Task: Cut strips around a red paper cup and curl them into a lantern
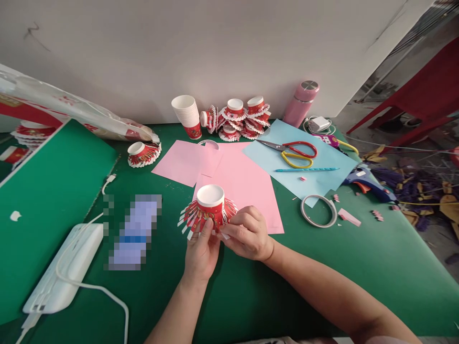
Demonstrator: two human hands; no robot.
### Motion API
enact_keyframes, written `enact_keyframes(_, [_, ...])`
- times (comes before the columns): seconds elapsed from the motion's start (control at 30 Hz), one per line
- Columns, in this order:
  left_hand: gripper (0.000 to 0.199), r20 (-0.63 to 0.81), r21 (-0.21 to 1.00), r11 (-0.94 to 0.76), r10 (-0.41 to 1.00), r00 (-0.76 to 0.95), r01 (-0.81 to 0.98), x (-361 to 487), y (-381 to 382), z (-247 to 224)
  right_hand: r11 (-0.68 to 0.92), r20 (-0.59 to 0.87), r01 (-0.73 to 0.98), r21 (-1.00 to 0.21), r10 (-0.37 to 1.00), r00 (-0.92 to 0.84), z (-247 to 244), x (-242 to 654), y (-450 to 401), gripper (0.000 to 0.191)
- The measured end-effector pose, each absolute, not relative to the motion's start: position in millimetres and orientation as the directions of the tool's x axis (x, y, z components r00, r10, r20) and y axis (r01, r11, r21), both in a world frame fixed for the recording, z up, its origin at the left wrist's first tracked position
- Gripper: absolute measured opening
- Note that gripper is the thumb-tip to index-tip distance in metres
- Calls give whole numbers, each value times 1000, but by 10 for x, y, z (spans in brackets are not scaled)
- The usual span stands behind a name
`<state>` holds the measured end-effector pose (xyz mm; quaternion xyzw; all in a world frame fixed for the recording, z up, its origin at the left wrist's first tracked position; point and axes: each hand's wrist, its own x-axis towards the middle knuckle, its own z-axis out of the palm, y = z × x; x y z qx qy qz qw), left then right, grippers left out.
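Note:
A red patterned paper cup [211,211] is held bottom up, its side cut into strips that flare outward like a skirt. My left hand [202,253] grips it from below, thumb pressed on the front strips. My right hand [250,234] pinches a strip at the cup's right front edge between thumb and fingers. Pink paper sheets [244,177] lie just behind the cup. Scissors [287,147] with red and yellow handles and a blue pencil-like stick [307,169] rest on a light blue sheet [333,165].
At the back stand a stack of paper cups [187,114] and several cut cups [234,114], with a pink bottle [301,102] beside them. A tape roll [318,210] and glue gun [371,185] lie right. Left are another cut cup [143,154], a blurred-out phone-like object [134,234] and a power strip [64,267].

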<state>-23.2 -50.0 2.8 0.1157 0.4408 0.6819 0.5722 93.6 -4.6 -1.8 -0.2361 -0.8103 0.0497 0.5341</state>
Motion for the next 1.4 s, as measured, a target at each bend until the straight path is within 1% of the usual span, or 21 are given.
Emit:
enact_keyframes(0.13, [30, -373, 724, 66, 875, -309, -687, -237, -502, 23, 871, 834, 328, -365, 463, -299, -16, 917, -42, 6])
enact_keyframes(0.27, [32, -384, 706, 89, 882, -274, -702, -240, -497, 33, 859, 817, 304, -412, 496, -294, -30, 904, -27, 8])
enact_keyframes(0.33, [30, -388, 697, 87, 881, -272, -712, -239, -493, 41, 844, 800, 287, -454, 527, -285, -26, 897, -24, 6])
enact_keyframes(0.4, [26, -379, 694, 75, 884, -275, -716, -238, -489, 45, 808, 765, 272, -523, 586, -269, -14, 888, -27, 3])
enact_keyframes(0.5, [21, -350, 708, 48, 890, -291, -705, -239, -485, 40, 708, 669, 216, -672, 706, -234, -2, 870, -45, 3])
enact_keyframes(0.63, [26, -339, 727, 38, 888, -310, -686, -242, -479, 13, 479, 452, 112, -871, 868, -205, -11, 839, -72, 5])
enact_keyframes(0.73, [28, -332, 737, 45, 893, -303, -675, -244, -478, -8, 335, 319, 58, -940, 928, -192, -19, 817, -78, 7])
enact_keyframes(0.83, [28, -329, 744, 51, 896, -298, -666, -246, -479, -19, 283, 271, 35, -959, 942, -197, -13, 807, -76, 8])
enact_keyframes(0.9, [28, -342, 745, 60, 890, -303, -665, -246, -478, -19, 293, 278, 46, -955, 938, -206, -4, 808, -76, 8])
enact_keyframes(0.97, [30, -365, 743, 68, 875, -318, -666, -243, -474, -12, 341, 318, 77, -937, 922, -222, 1, 817, -74, 7])
enact_keyframes(1.07, [30, -399, 739, 74, 849, -347, -670, -237, -466, 5, 488, 448, 131, -863, 859, -247, -7, 837, -65, 7])
enact_keyframes(1.13, [29, -414, 739, 79, 836, -359, -669, -234, -462, 12, 612, 562, 173, -772, 784, -265, -19, 852, -54, 5])
enact_keyframes(1.23, [28, -423, 740, 79, 827, -371, -668, -232, -461, 9, 772, 701, 237, -590, 636, -322, -30, 874, -38, 4])
enact_keyframes(1.3, [27, -421, 741, 68, 823, -383, -668, -231, -463, 3, 827, 739, 277, -489, 562, -371, -29, 884, -32, 3])
enact_keyframes(1.4, [29, -408, 749, 37, 812, -417, -661, -224, -466, -5, 843, 746, 353, -406, 528, -406, -24, 887, -34, 4])
